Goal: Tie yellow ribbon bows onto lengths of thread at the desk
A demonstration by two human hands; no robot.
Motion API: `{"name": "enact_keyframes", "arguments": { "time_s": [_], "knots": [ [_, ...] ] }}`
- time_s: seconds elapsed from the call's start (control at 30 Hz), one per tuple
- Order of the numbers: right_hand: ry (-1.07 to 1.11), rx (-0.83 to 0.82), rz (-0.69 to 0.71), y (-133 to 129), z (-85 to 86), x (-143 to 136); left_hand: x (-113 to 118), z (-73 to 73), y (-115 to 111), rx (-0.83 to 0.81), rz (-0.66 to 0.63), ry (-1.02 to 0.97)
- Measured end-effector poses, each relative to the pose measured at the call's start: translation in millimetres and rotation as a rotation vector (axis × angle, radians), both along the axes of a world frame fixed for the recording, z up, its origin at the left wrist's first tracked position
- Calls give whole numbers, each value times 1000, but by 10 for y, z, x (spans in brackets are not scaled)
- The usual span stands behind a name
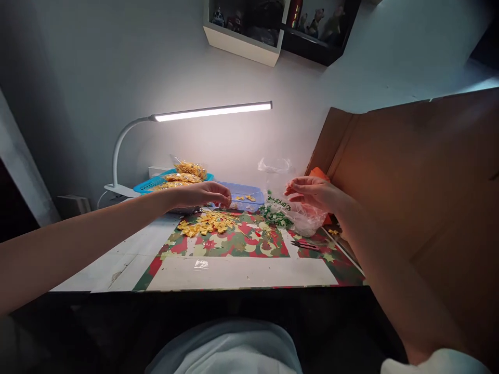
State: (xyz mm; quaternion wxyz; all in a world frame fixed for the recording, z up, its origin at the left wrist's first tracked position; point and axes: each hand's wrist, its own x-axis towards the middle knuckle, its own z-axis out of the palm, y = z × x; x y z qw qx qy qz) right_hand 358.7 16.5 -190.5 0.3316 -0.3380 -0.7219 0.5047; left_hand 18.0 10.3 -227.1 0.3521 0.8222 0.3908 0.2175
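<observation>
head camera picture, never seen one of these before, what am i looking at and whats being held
There is no machine here, just a person's two bare hands. The single picture comes from a camera worn on the head, looking forward and down. The left hand and right hand are raised over a table, fingers curled; anything pinched in them is too small to make out.

On the camouflage-patterned surface lie yellow pieces and small snips. Behind are a blue basket, a violet tray and a clear plastic bag. A lit lamp shines above.
</observation>
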Motion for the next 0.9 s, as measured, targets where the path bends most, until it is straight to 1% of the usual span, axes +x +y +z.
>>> {"name": "enact_keyframes", "arguments": {
  "time_s": [0.07,0.13,0.2,0.27,0.33,0.43,0.5,0.57,0.63,0.73,0.83,0.87,0.9],
  "knots": [
    [-40,-79,107,-16,-10,60,-165,-10,25,17,15,36],
    [-87,-122,192,-34,-20,101,-316,-3,55,34,36,64],
    [-113,-134,241,-55,-29,122,-461,17,74,75,44,85],
    [-98,-127,249,-83,-30,131,-609,38,70,130,52,102],
    [-72,-101,197,-115,-17,145,-769,48,36,145,89,122],
    [-53,-53,29,-142,32,201,-1048,31,-56,75,163,180],
    [-27,-38,-53,-131,74,261,-1270,4,-124,32,205,220],
    [21,-12,-96,-101,111,327,-1518,-17,-188,19,273,268],
    [65,36,-141,-60,134,393,-1780,-14,-255,32,381,345],
    [91,106,-177,18,137,500,-2156,49,-394,95,583,508],
    [58,129,-186,117,103,625,-2478,142,-592,185,763,634],
    [26,159,-201,154,87,664,-2573,169,-664,212,807,651],
    [-22,236,-259,192,70,699,-2662,191,-732,233,843,657]
  ]
}}
